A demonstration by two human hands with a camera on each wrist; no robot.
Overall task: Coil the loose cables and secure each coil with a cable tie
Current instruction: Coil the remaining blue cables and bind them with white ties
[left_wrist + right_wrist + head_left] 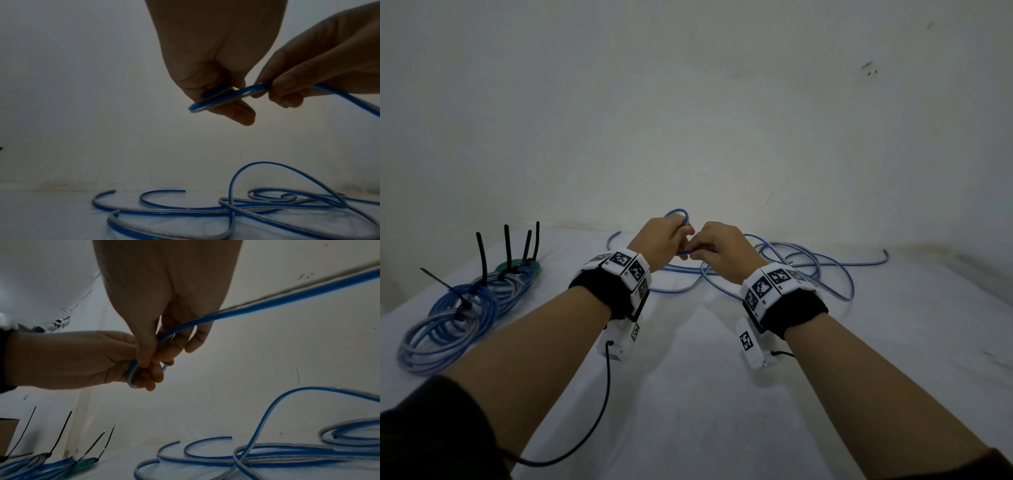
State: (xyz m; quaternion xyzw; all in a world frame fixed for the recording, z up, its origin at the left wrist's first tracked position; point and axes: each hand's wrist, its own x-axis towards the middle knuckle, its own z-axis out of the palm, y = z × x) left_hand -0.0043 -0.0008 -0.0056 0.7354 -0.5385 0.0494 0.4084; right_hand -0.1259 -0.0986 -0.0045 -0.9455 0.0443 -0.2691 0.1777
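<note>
A loose blue-and-grey cable (808, 270) sprawls over the white table (688, 377), also seen from below as the cable (226, 209) and the cable (267, 456). Above it, my left hand (666, 240) pinches a small first loop of the cable (218, 99) between thumb and fingers. My right hand (717, 251) meets it and pinches the same cable (246, 308) just beside the loop; the strand runs off to the right from that grip. Both hands hang a little above the table, near its far edge.
Several finished blue coils (458, 315) and a green one (517, 267) lie at the left, each bound by a black cable tie (482, 257) with its tail sticking up. A black sensor wire (599, 411) hangs under my left forearm. The wall (688, 102) stands close behind.
</note>
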